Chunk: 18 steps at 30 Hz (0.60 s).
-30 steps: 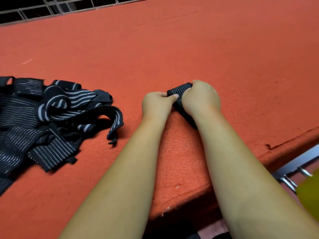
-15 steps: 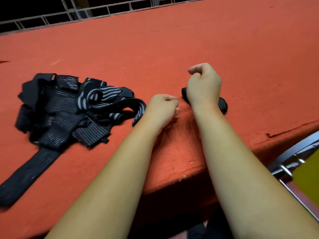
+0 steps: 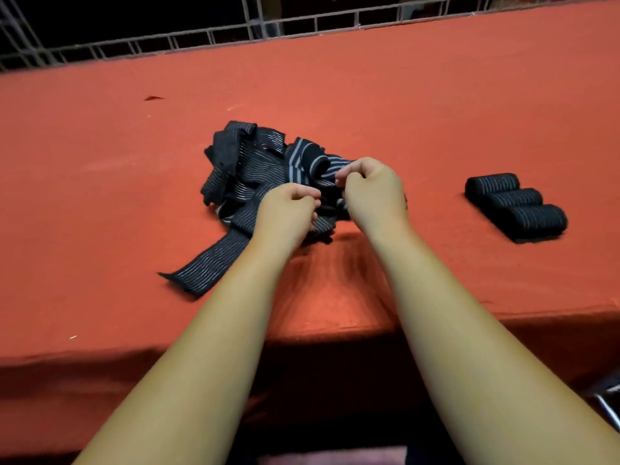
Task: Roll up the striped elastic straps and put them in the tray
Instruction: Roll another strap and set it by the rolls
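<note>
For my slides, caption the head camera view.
Left hand and right hand curl over the loose strap pile on the red table, three rolled straps to their right.

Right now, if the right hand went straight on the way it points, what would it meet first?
The tangled pile of striped elastic straps, probably its broad-striped strap; the right hand may already touch it, depth is unclear.

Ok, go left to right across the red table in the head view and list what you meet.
loose strap end → left hand → right hand → row of three rolled straps
</note>
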Available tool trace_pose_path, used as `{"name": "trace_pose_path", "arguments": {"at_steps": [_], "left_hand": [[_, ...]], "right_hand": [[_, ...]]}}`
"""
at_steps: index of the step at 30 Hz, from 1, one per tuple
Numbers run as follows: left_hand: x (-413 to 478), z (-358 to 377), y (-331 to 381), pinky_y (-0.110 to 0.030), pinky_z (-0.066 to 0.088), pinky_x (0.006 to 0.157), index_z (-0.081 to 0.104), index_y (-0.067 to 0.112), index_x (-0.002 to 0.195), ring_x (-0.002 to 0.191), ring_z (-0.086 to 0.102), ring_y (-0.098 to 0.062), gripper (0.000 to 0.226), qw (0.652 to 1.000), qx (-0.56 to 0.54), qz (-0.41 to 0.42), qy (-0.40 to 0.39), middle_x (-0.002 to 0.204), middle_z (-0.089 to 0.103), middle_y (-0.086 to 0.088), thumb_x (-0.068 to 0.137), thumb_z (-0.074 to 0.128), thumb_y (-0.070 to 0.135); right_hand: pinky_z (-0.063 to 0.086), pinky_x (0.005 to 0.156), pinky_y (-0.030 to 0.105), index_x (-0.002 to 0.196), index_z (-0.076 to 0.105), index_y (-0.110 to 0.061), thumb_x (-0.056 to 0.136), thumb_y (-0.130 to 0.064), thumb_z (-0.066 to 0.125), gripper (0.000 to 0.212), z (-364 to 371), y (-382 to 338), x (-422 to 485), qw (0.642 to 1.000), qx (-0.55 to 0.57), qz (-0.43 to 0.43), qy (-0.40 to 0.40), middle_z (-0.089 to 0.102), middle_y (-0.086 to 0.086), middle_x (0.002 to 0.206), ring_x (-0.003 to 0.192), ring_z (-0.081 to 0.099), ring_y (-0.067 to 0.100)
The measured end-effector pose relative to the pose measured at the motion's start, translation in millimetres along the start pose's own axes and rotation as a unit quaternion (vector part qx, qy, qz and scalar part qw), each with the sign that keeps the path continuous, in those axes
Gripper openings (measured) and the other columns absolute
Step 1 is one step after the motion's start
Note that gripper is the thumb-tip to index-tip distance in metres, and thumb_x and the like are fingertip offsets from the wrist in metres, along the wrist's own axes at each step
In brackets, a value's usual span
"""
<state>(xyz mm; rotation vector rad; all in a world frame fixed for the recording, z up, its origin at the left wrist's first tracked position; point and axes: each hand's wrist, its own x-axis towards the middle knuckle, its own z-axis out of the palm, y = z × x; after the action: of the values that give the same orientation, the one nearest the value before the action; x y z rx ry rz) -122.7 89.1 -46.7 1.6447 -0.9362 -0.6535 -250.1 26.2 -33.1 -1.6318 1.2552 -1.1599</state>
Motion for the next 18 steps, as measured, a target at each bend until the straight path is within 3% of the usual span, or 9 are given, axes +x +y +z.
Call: {"name": "trace_pose_path", "arguments": {"at_steps": [2, 6, 9, 12, 15, 16, 18], "left_hand": [[5, -24, -16, -0.052, 0.065, 0.09, 0.08, 0.031, 0.094, 0.089, 0.077, -0.022, 0.02, 0.997, 0.068, -0.006, 0.037, 0.094, 0.08, 0.008, 0.084, 0.066, 0.02], [14, -56, -37, -0.041, 0.049, 0.113, 0.066, 0.02, 0.134, 0.128, 0.061, -0.031, 0.05, 0.974, 0.21, -0.019, 0.083, 0.137, 0.062, -0.009, 0.085, 0.069, 0.017], [25, -69, -53, -0.042, 0.044, 0.115, 0.061, 0.017, 0.139, 0.133, 0.049, -0.039, 0.061, 0.951, 0.303, -0.026, 0.057, 0.141, 0.059, -0.012, 0.082, 0.078, 0.031], [33, -73, -65, -0.046, 0.045, 0.115, 0.056, 0.017, 0.141, 0.135, 0.048, -0.039, 0.078, 0.943, 0.328, -0.029, 0.041, 0.141, 0.06, -0.009, 0.075, 0.086, 0.045], [38, -76, -60, -0.045, 0.054, 0.101, 0.058, 0.018, 0.132, 0.121, 0.061, -0.035, 0.072, 0.947, 0.311, -0.007, 0.08, 0.127, 0.068, -0.006, 0.07, 0.082, 0.044], [41, -79, -56, -0.04, 0.057, 0.092, 0.06, 0.02, 0.127, 0.112, 0.066, -0.03, 0.065, 0.953, 0.292, 0.002, 0.082, 0.119, 0.072, -0.003, 0.07, 0.08, 0.042], [40, -85, -47, -0.024, 0.052, 0.071, 0.064, 0.022, 0.12, 0.096, 0.07, -0.012, 0.05, 0.971, 0.233, 0.004, 0.051, 0.107, 0.074, 0.006, 0.075, 0.085, 0.032]], "right_hand": [[0.061, 0.083, 0.039, 0.081, 0.073, -0.028, 0.083, -0.02, 0.048, 0.026, 21, -1, -7, 0.998, 0.003, 0.032, -0.058, 0.078, -0.006, 0.087, 0.083, 0.074, 0.021], [0.054, 0.084, 0.033, 0.088, 0.073, -0.029, 0.089, -0.019, 0.053, 0.022, 52, 13, -21, 0.992, -0.049, 0.055, -0.104, 0.073, -0.008, 0.087, 0.091, 0.069, 0.021], [0.061, 0.095, 0.045, 0.08, 0.071, -0.031, 0.076, -0.032, 0.047, 0.024, 70, 23, -19, 0.993, -0.03, 0.074, -0.09, 0.08, -0.004, 0.098, 0.098, 0.076, 0.025], [0.064, 0.083, 0.054, 0.073, 0.072, -0.016, 0.076, -0.033, 0.045, 0.032, 84, 21, -5, 0.994, -0.046, 0.061, -0.083, 0.08, 0.004, 0.083, 0.083, 0.077, 0.034], [0.063, 0.059, 0.041, 0.075, 0.072, -0.009, 0.089, -0.024, 0.048, 0.031, 95, 7, 2, 0.989, -0.049, 0.084, -0.108, 0.078, 0.01, 0.072, 0.058, 0.073, 0.035], [0.06, 0.053, 0.037, 0.078, 0.071, -0.008, 0.095, -0.023, 0.049, 0.032, 100, 5, 4, 0.987, -0.031, 0.102, -0.116, 0.079, 0.01, 0.072, 0.052, 0.072, 0.031], [0.064, 0.055, 0.042, 0.082, 0.072, -0.006, 0.102, -0.031, 0.054, 0.036, 108, 2, 5, 0.982, 0.018, 0.126, -0.138, 0.079, 0.011, 0.073, 0.055, 0.075, 0.03]]}}
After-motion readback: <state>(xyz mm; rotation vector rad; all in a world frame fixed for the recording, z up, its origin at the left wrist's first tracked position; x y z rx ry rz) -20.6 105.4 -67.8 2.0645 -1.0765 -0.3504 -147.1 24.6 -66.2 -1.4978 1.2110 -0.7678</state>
